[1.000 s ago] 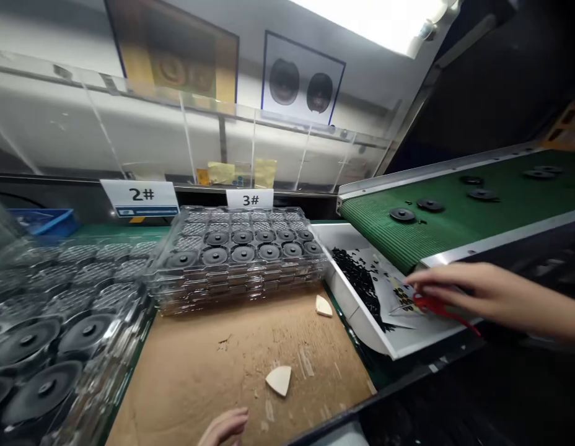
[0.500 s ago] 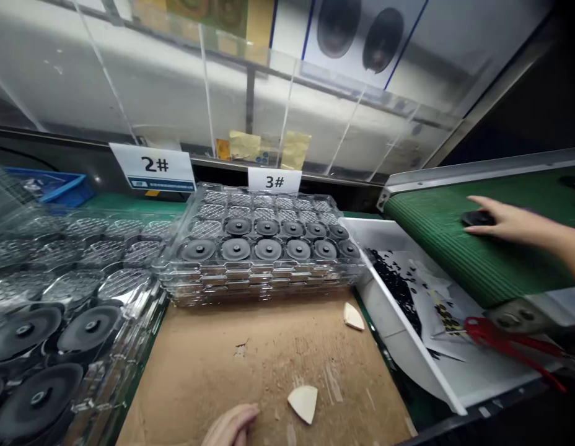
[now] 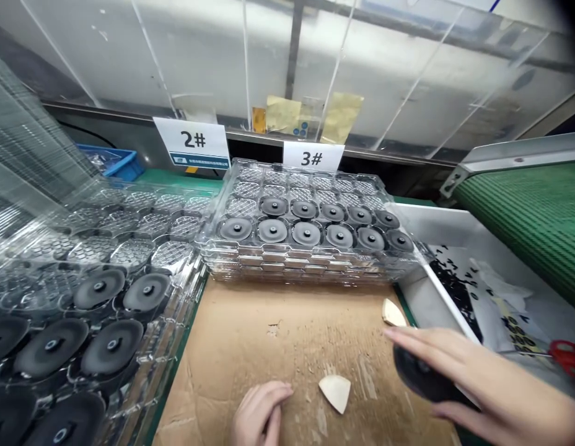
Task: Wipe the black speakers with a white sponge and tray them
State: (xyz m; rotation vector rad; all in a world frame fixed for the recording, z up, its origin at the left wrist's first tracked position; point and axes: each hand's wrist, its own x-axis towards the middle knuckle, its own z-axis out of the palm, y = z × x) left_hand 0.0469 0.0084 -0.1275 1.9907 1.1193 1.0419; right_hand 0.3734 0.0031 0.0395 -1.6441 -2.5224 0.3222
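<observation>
My right hand point(image 3: 473, 371) is closed round the edges of a black oval disc point(image 3: 422, 375), held above the right side of the cardboard sheet point(image 3: 250, 322). Fingers curled together, my left hand point(image 3: 262, 409) rests on the cardboard's near part, and nothing shows in it. A cream-coloured wedge point(image 3: 336, 392) lies just right of that hand. Another cream wedge point(image 3: 393, 313) sits by the right edge, beyond my right fingertips. Behind the cardboard, a stack of clear plastic trays point(image 3: 310, 263) carries similar discs, each with a small central hub, in its two front rows.
More clear trays point(image 3: 183, 291) with black discs stand at the left. To the right are a white bin point(image 3: 436, 297) with small black bits, red-handled pliers or cutters point(image 3: 569, 358) and a green conveyor belt point(image 3: 538, 210). Signs 2# point(image 3: 193, 142) and 3# point(image 3: 312, 158) stand behind.
My right hand has come off the green belt with the black disc, moving left and nearer over the cardboard. My left hand stays on the cardboard. The view has turned right and down.
</observation>
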